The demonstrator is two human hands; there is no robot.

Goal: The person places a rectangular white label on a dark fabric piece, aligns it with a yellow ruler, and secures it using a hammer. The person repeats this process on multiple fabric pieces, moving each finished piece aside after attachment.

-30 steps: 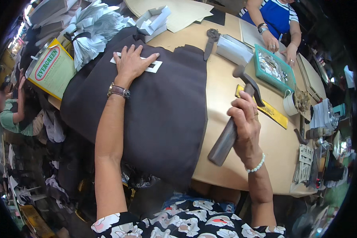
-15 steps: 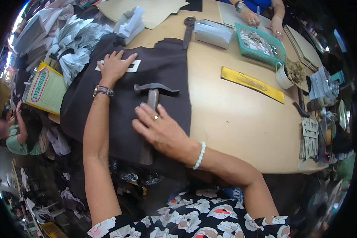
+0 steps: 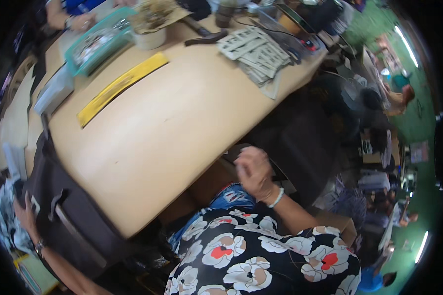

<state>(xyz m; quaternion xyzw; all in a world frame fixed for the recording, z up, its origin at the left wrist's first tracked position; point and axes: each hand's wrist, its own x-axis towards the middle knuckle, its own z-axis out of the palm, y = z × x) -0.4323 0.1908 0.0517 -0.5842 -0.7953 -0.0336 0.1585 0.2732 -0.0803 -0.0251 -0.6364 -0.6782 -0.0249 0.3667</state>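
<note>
At the left, my left hand [image 3: 27, 216] lies open on a small white card [image 3: 34, 204] on the dark sheet material [image 3: 74, 196]. Just right of it a hammer [image 3: 76, 231] rests on that sheet, its dark head toward the back. Past the near table edge, low in the centre, is my right hand [image 3: 253, 169] with fingers curled and blurred; whether they hold anything is hidden. A dark object partly shows behind it.
Across the table [image 3: 147, 147] are a yellow strip [image 3: 123, 88], a teal basket [image 3: 98, 44], a white box [image 3: 54, 91], a cup [image 3: 149, 40] and cut card patterns [image 3: 251, 54]. A co-worker's hand [image 3: 83, 22] is beyond the basket. Several people show at right.
My right hand has set the hammer down on the dark sheet and moved right, past the table edge. The view has swung right. My left hand stays on the card.
</note>
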